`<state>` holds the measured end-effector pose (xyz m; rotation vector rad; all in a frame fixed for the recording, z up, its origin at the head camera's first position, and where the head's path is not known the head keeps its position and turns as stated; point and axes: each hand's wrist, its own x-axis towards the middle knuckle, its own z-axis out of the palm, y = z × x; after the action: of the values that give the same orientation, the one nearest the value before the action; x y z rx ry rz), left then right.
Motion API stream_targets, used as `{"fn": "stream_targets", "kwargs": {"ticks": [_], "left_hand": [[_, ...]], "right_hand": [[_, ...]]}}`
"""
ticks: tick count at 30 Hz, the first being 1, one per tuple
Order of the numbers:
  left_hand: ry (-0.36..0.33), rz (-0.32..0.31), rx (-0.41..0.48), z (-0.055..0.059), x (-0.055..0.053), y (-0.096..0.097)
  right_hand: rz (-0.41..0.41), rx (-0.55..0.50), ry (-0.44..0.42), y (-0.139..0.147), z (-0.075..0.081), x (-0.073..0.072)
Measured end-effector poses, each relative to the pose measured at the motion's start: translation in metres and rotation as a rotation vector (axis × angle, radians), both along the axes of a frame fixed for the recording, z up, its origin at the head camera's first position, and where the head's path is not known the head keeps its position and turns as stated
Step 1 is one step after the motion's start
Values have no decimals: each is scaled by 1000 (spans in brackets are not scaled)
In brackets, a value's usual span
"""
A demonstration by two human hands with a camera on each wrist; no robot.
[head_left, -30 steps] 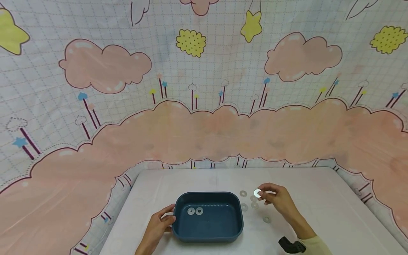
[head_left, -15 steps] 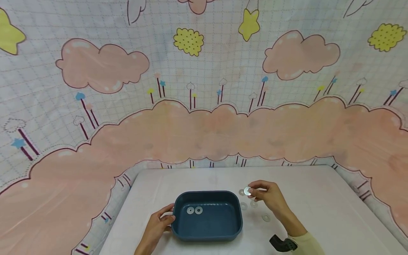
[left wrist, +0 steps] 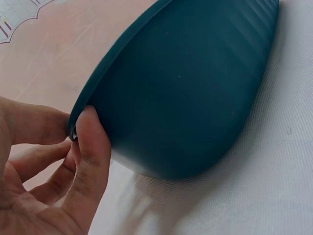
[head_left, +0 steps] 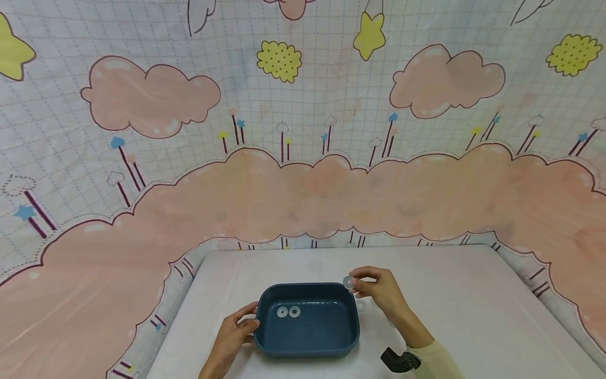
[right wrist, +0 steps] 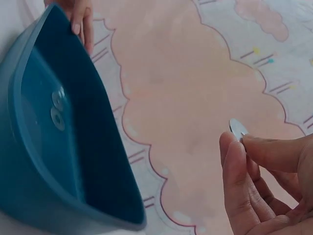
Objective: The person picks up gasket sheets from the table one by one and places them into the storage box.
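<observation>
Head view, clock from centre: cartoon-print backdrop, wavy peach band across it. Pink cloud at 10 o'clock, second pink cloud at 2. Dotted yellow cloud at 12, yellow star at 1. White tabletop at 6.

Backdrop of cloth-like print filling upper view, pale with faint blue-grey grid. Pink clouds outlined dark, one either side of centre; yellow star on drawn strings between them; dotted yellow patches, one central, one far right. Broad peach band below, edges scalloped, dark-red sticks rising from upper edge (some topped with blue stars, others with dashed cloud outlines). White table in front, woven-looking surface, same print flanking both sides. Light soft, fairly even.
</observation>
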<state>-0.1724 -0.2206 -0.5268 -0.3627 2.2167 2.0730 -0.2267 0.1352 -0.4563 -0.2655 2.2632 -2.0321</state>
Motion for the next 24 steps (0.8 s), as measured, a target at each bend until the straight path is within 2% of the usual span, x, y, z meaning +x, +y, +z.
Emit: {"fn": "stream_targets", "kwargs": {"ticks": [7, 19, 24], "left_hand": [[5, -5, -4, 4, 1, 0], [-1, 4, -1, 1, -1, 0], [-4, 1, 0, 0, -1, -1]], "right_hand": [[52, -54, -28, -20, 0, 0], [93, -85, -70, -50, -6, 2], [140, -142, -93, -64, -11, 3]]}}
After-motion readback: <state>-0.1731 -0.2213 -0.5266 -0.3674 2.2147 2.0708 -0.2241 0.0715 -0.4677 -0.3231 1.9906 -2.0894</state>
